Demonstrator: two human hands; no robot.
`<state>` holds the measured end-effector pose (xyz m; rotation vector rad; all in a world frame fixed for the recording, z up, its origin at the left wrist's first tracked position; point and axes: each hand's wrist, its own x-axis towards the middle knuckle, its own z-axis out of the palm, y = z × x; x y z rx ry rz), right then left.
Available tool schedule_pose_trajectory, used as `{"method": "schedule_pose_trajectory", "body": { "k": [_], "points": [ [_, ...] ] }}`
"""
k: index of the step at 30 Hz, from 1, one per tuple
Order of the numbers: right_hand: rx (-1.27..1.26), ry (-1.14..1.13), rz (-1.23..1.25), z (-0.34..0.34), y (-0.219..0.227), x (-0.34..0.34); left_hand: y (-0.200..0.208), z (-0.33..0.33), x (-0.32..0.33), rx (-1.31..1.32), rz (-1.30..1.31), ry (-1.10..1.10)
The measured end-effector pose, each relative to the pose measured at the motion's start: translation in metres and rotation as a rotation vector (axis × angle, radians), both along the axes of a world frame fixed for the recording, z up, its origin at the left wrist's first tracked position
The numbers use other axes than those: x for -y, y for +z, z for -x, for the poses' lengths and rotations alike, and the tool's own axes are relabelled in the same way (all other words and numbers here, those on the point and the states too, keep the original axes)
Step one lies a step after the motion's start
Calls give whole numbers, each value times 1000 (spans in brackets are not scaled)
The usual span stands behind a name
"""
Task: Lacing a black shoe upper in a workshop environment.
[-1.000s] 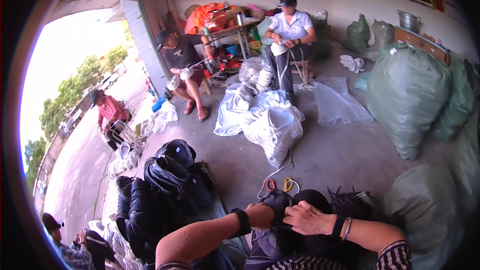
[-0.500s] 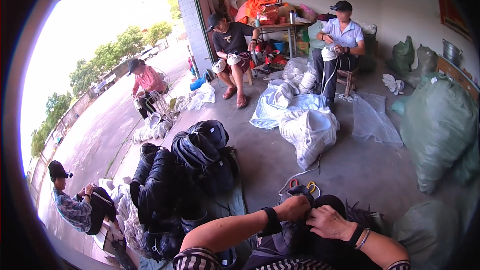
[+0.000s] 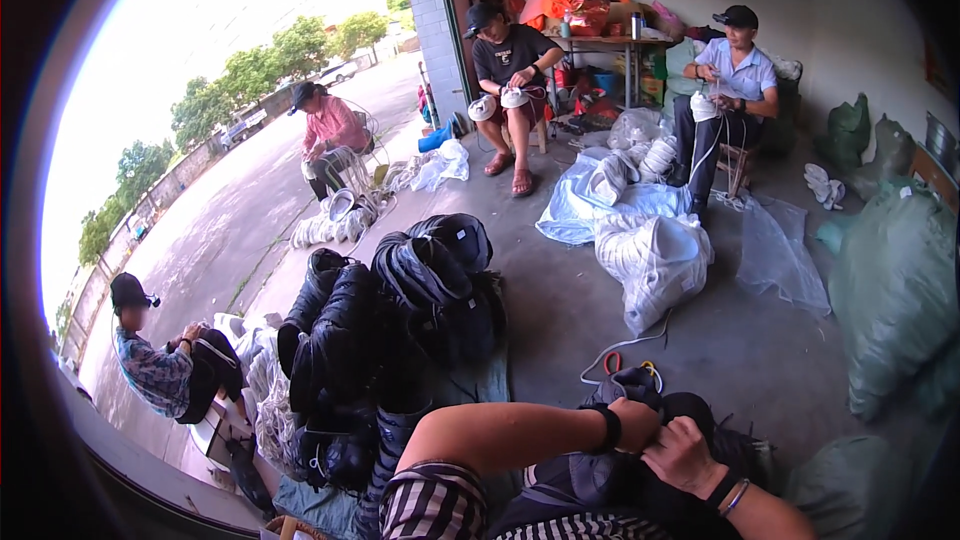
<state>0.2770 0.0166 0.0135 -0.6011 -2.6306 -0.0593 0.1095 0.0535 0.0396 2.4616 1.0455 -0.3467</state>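
Observation:
My left hand (image 3: 636, 427) and my right hand (image 3: 685, 455) are close together above my lap, both with fingers closed in a pinch. Whatever is between the fingertips is too small or hidden to make out. Beneath and around them is dark fabric (image 3: 590, 478), bunched over my lap. Just beyond my left hand lies a dark grey piece (image 3: 637, 382), flanked by a red loop (image 3: 613, 364) and a yellow loop (image 3: 653, 376). A white cord (image 3: 600, 358) runs from there toward a white bag.
Stacks of nested dark fabric pieces (image 3: 430, 285) stand to my left. Ahead are the white bag (image 3: 655, 265) and clear plastic sheeting (image 3: 785, 250). Large green sacks (image 3: 895, 290) fill the right side. Several seated people work with white cord or pieces, beyond and at far left.
The whole view has shifted, so the scene sits further right and slightly lower. My hands stay pinched close together; the left forearm lies flatter. The person at back right has raised a hand.

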Motion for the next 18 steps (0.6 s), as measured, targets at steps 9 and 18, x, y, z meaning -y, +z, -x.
{"method": "schedule_pose_trajectory", "body": {
  "k": [9,18],
  "points": [
    [-138,-97,379,1,26,8,12,62,2,852,114,663],
    [-504,-141,1407,39,18,15,-6,60,13,918,-258,751]
  ]
}}
